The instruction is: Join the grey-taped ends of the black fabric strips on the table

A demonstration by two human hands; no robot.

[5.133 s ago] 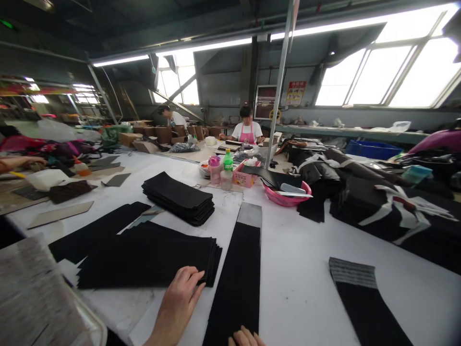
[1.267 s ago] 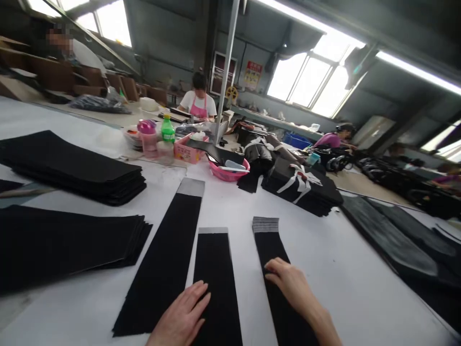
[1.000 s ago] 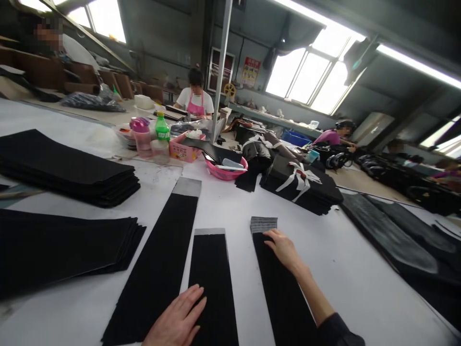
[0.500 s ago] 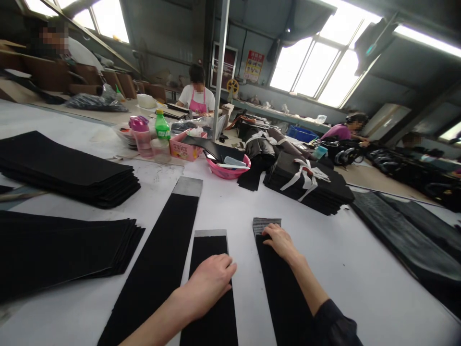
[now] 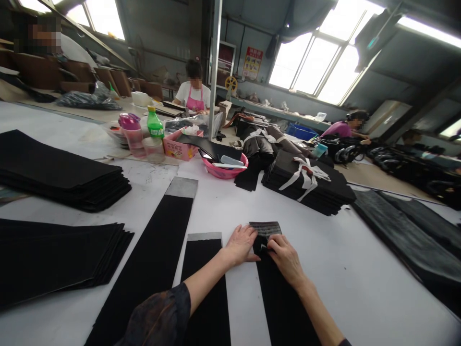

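A stack of black strips (image 5: 279,293) lies before me, its far ends stepped into a grey-striped fan. My right hand (image 5: 286,257) pinches the top strip near its far end, where the edge is lifted and a small pale patch shows. At the left edge of the same stack rests my left hand (image 5: 240,245), fingers laid along the far end and thumb held apart. Under my left forearm is a second black strip pile (image 5: 205,288) with a grey far edge. Further left, a longer black strip (image 5: 154,254) ends in a grey band.
Two piles of black panels (image 5: 61,173) lie on the white table's left side. At the back are a pink basin (image 5: 225,170), a green bottle (image 5: 154,122) and a tied black bundle (image 5: 306,185). Dark sheets (image 5: 406,240) lie at right. Several people work beyond.
My left hand has moved right, from the middle pile to the right-hand stack. My right hand has shifted slightly down and now lifts the top strip's edge. The view has shifted slightly.
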